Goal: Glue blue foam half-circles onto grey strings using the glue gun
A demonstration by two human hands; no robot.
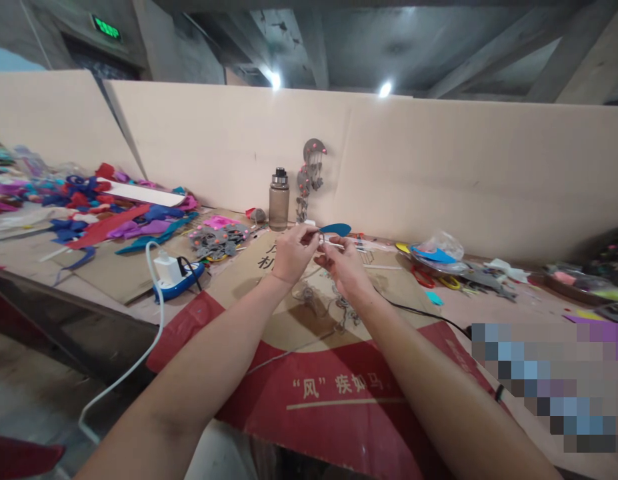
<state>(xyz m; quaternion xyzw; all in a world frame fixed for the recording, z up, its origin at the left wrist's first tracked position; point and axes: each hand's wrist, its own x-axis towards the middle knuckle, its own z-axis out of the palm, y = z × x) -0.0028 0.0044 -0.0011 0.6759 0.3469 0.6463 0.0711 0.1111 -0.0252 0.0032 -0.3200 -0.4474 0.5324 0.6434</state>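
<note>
- Where the pale pinkish worktable (pixel 453 308) ends, a long, smooth beige board (pixel 463 157) stands behind it like a low wall.
- A flat red-and-tan cardboard sheet (pixel 349 413), printed with lettering, covers the table in front of the person.
- To the person's left I see a loose heap of red, blue and purple fabric scraps (pixel 86 197).
- Against the board shows a grey crescent-topped decoration with pink dots (pixel 315 150); just left of it stands an upright, smoky translucent bottle with a black cap (pixel 279 205).
- Both bare hands meet above the cardboard. The left hand (pixel 297 251) has its fingers bunched towards the thumb; the right hand (pixel 345 265) is loosely curled, its fingers partly parted. Whether either grips anything firmly, I cannot tell.
- Below them lies a tangle of thin grey cord (pixel 349 312).
- Just beyond the fingertips, a flat, blue, leaf-shaped piece (pixel 335 229) points lengthwise from left to right. Its left end is right beside the left fingertips, the nearer ones; the right fingers sit below it, closer to the person.
</note>
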